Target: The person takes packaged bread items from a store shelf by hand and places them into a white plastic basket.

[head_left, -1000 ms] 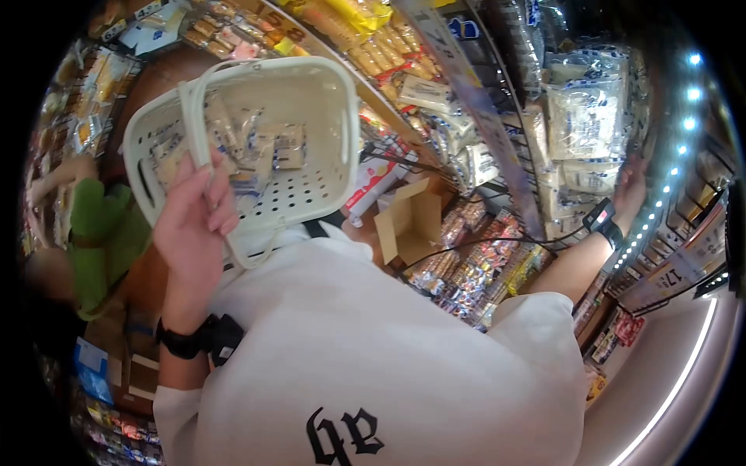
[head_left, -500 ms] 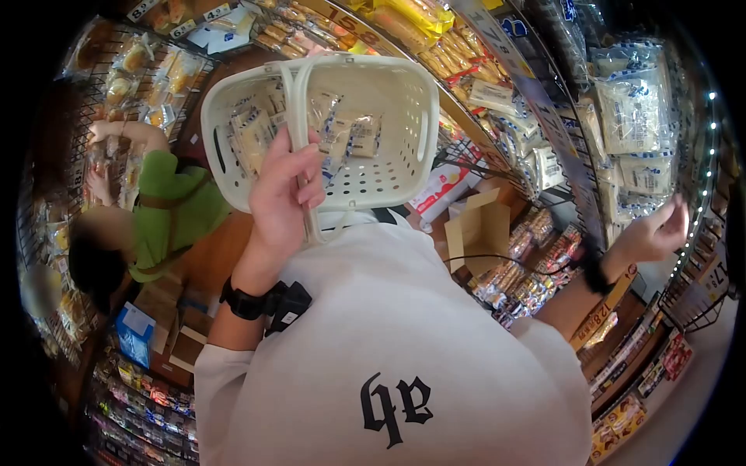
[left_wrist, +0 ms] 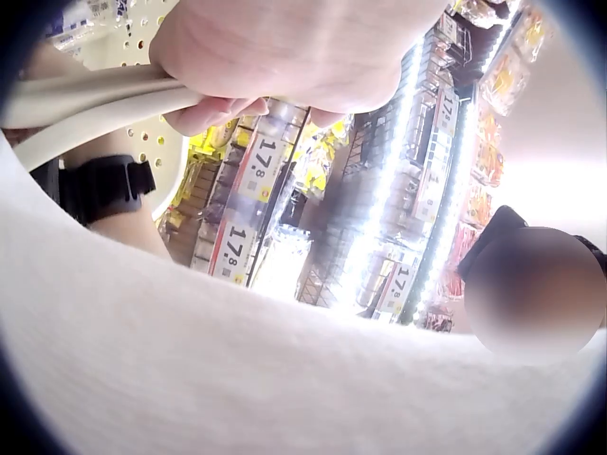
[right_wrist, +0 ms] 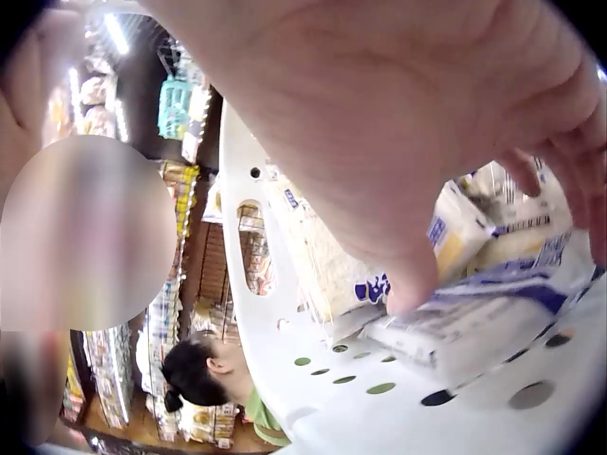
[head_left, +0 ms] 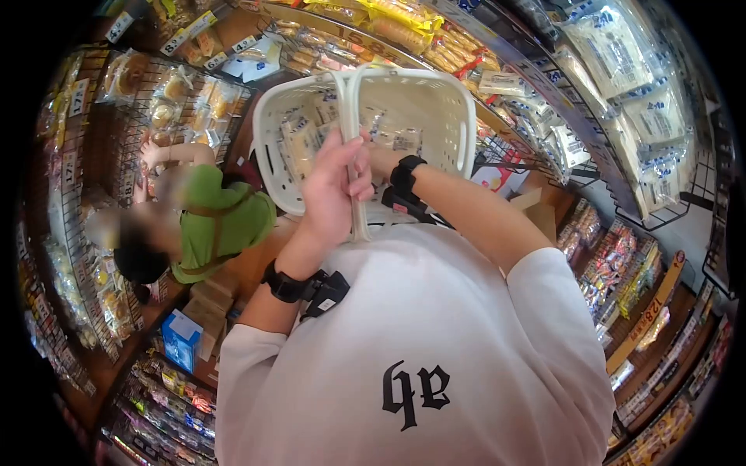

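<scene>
My left hand [head_left: 334,186] grips the pale handles [head_left: 351,105] of a white perforated shopping basket [head_left: 454,109], its fingers curled round them. In the left wrist view the handles run in under that hand. My right hand [right_wrist: 408,123] is down inside the basket, thumb and fingers spread over several clear packets that look like sliced bread. The thumb tip is right at a blue-printed packet [right_wrist: 474,327], while the other fingers reach over packets [right_wrist: 455,227] further right. In the head view, the left hand and handles partly hide the right hand.
A person in a green top [head_left: 229,229] leans toward a wire rack of bagged buns [head_left: 163,109] on the left. At right stands a shelf of similar white packets [head_left: 614,54]. An open cardboard box [head_left: 536,210] and rows of wrapped snacks [head_left: 610,264] lie beyond my right arm.
My right hand has left the shelf of white packets on the right and moved left into the basket. The left hand keeps hold of the handles, and the head view has shifted.
</scene>
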A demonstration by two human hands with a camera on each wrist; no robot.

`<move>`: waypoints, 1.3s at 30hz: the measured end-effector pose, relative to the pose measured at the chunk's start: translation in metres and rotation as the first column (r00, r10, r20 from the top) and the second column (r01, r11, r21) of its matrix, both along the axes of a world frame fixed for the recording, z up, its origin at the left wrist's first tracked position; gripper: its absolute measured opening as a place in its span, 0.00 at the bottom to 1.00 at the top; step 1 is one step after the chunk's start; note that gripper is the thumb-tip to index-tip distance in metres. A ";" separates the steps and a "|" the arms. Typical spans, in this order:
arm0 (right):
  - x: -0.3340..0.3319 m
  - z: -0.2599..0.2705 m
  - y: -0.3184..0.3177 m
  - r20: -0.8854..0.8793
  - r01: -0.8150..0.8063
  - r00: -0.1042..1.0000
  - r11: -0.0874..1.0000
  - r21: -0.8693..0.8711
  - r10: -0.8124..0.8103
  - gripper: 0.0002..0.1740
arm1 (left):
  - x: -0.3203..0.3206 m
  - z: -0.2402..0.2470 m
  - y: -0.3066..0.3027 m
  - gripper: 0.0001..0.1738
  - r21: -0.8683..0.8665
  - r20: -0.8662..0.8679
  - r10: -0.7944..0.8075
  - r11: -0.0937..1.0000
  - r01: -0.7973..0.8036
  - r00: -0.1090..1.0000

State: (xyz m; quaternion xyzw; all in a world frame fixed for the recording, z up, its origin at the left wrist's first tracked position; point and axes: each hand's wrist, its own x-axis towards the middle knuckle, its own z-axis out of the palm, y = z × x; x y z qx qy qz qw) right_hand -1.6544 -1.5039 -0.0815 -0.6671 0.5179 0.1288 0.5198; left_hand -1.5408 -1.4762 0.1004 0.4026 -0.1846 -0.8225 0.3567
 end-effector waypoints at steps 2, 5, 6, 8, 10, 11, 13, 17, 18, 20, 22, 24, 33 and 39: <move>-0.012 0.006 0.015 0.179 0.062 0.980 0.986 0.158 -0.090 0.33 | -0.010 0.000 0.012 0.18 -0.013 0.015 -0.007 1.000 0.007 1.000; -0.030 -0.044 0.040 0.356 -0.052 0.932 0.947 0.317 -0.068 0.35 | -0.029 0.000 0.034 0.18 0.011 0.035 0.024 1.000 -0.025 0.999; -0.033 -0.045 0.046 0.367 -0.103 0.930 0.939 0.330 -0.027 0.35 | -0.032 0.000 0.041 0.18 0.013 0.043 0.049 0.999 -0.050 0.998; -0.037 -0.048 0.060 0.340 -0.216 0.933 0.940 0.265 0.119 0.37 | -0.035 -0.003 0.055 0.18 0.023 0.061 0.100 0.995 -0.102 0.993; -0.035 -0.037 0.077 0.308 -0.326 0.917 0.921 0.211 0.254 0.39 | -0.038 -0.005 0.069 0.18 0.033 0.063 0.129 0.991 -0.132 0.990; -0.033 -0.032 0.085 0.291 -0.381 0.902 0.906 0.185 0.320 0.40 | -0.039 -0.004 0.075 0.18 0.038 0.067 0.144 0.988 -0.147 0.987; -0.029 0.008 0.088 0.298 -0.510 0.840 0.847 0.150 0.454 0.38 | -0.044 0.001 0.086 0.18 0.058 0.090 0.156 0.985 -0.161 0.984; -0.037 0.033 0.085 0.443 -0.438 0.804 0.899 -0.008 0.396 0.29 | -0.040 0.004 0.090 0.17 0.075 0.096 0.170 0.981 -0.177 0.981; -0.036 0.028 0.084 0.451 -0.421 0.801 0.906 -0.041 0.393 0.26 | -0.038 0.005 0.087 0.17 0.079 0.097 0.175 0.980 -0.183 0.980; -0.037 0.018 0.084 0.433 -0.391 0.811 0.915 -0.099 0.394 0.22 | -0.036 0.004 0.083 0.17 0.082 0.083 0.175 0.980 -0.182 0.981; -0.043 0.026 0.082 0.372 -0.372 0.837 0.916 -0.153 0.402 0.21 | -0.035 0.003 0.079 0.16 0.093 0.068 0.156 0.982 -0.162 0.985; -0.057 0.044 0.085 0.405 -0.098 0.893 0.963 -0.252 0.197 0.13 | -0.032 0.002 0.070 0.16 0.097 0.051 0.131 0.986 -0.135 0.990; -0.127 0.204 0.097 0.144 0.632 0.770 0.712 -0.307 -0.621 0.14 | -0.017 0.012 0.019 0.14 0.040 0.042 -0.031 0.999 0.029 0.999; -0.128 0.213 0.121 0.461 0.862 0.171 0.359 0.357 -0.871 0.19 | -0.015 -0.009 -0.004 0.27 -0.215 0.333 -0.366 0.868 0.448 0.869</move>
